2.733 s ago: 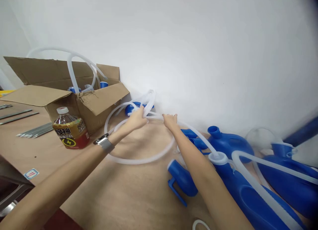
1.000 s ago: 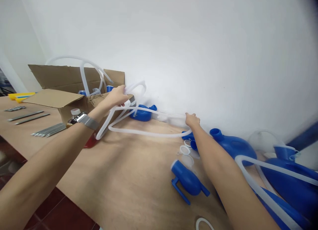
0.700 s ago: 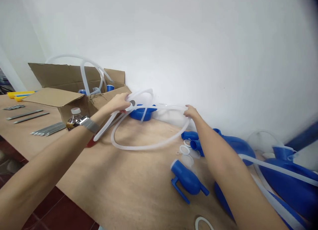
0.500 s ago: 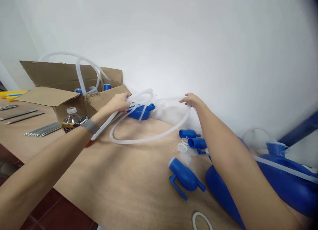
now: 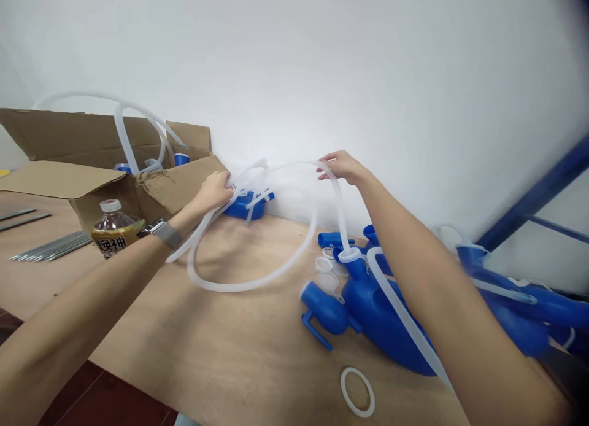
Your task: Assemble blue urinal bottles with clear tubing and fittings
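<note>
My left hand (image 5: 215,191) is closed around coiled lengths of white translucent hose (image 5: 251,286) beside the cardboard box. Farther right and slightly higher, my right hand (image 5: 343,167) pinches the hose near the wall. From there the hose runs down to the white-collared neck of a large blue plastic container (image 5: 381,318); a wide loop hangs between my hands over the table. Just past my left hand lies a smaller blue bottle (image 5: 246,206), partly behind the hose. My right forearm covers part of the large container.
An open cardboard box (image 5: 151,189) holds hoses and blue parts. A drink bottle (image 5: 115,229) and metal rods (image 5: 53,247) are at left. A blue handled jug (image 5: 324,309), white caps (image 5: 329,283) and a white ring (image 5: 358,392) lie on the wooden table (image 5: 221,352).
The view has turned right. My right hand has lifted the hose a little, and the large container's neck with the hose now shows below it. My left hand keeps its hold.
</note>
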A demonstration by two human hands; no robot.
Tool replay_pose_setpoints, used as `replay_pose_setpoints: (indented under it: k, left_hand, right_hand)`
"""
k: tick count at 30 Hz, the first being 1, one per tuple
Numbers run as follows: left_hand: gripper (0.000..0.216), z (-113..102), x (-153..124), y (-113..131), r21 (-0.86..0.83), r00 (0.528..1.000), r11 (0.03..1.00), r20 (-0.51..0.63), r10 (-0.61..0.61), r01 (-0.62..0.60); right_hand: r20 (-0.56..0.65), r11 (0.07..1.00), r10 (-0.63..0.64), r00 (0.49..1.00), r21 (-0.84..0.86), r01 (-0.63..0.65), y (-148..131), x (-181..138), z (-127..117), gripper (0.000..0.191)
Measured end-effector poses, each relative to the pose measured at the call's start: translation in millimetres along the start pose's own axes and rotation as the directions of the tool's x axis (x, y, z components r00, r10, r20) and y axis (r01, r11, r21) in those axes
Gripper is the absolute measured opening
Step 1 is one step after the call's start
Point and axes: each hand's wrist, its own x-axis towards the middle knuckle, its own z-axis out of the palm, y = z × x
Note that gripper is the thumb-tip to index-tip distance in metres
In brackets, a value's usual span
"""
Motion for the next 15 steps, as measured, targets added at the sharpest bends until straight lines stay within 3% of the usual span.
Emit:
replay_pose_setpoints:
  k: [4,7,10,15]
  left_hand:
    - [0.020,3.5,0.5,1.3,-0.060,1.000,0.998,0.014,-0.006,0.007]
    - [0.018,9.0,-0.3,2.2,-0.097,0.999,0.995,0.038,-0.011,0.015]
    - [0.015,17.3,-2.9,2.4,-0.135,0.997,0.990,0.074,-0.026,0.036]
    - [0.020,33.2,-9.1,-1.9,-0.229,0.984,0.966,0.156,-0.088,0.122]
  right_hand:
    - [0.076,0.982,0.040,0.996,0.181,-0.053,17.1,-12.6,3.6,0.032]
    - [0.144,0.968,0.059,0.988,0.233,-0.092,29.7,-18.5,2.8,0.022]
    - [0.061,0.970,0.037,0.997,0.239,-0.050,40.6,-17.9,-1.6,0.031]
    - [-0.182,0.963,0.052,0.982,0.271,0.000,52.6,-7.5,-24.0,0.026]
